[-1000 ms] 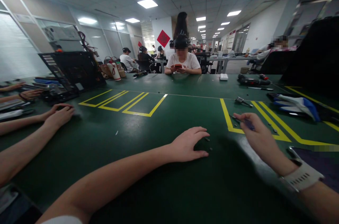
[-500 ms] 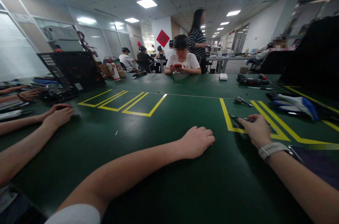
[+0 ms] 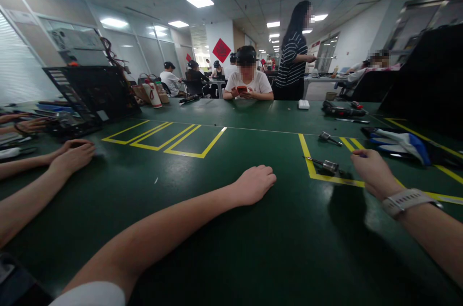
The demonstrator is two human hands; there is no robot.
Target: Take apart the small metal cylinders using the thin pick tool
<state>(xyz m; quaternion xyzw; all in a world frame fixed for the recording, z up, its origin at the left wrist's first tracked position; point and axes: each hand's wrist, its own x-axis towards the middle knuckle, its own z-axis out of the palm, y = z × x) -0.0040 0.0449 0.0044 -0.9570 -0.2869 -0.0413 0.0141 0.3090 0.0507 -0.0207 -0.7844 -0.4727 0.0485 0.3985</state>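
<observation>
My left hand (image 3: pixel 255 183) rests on the green table (image 3: pixel 217 229) near the middle, fingers curled under into a loose fist; anything beneath it is hidden. My right hand (image 3: pixel 372 171), with a white watch (image 3: pixel 403 200) on the wrist, sits over the yellow tape line at the right. I see its back, and its fingers are hidden. A small metal screwdriver (image 3: pixel 327 165) lies on the tape line just left of that hand, apart from it.
Another person's two forearms (image 3: pixel 70 156) lie on the table at the left. An open black computer case (image 3: pixel 94 93) stands at the back left. A second small tool (image 3: pixel 329 138), a power driver (image 3: pixel 342 110), white-blue gloves (image 3: pixel 401 141) and a white box (image 3: pixel 304 104) lie further back. A seated person (image 3: pixel 249 81) faces me.
My right hand set the screwdriver down on the tape line and drew away to the right. My left hand closed over the small screws and pulled back slightly. A standing person walked rightward.
</observation>
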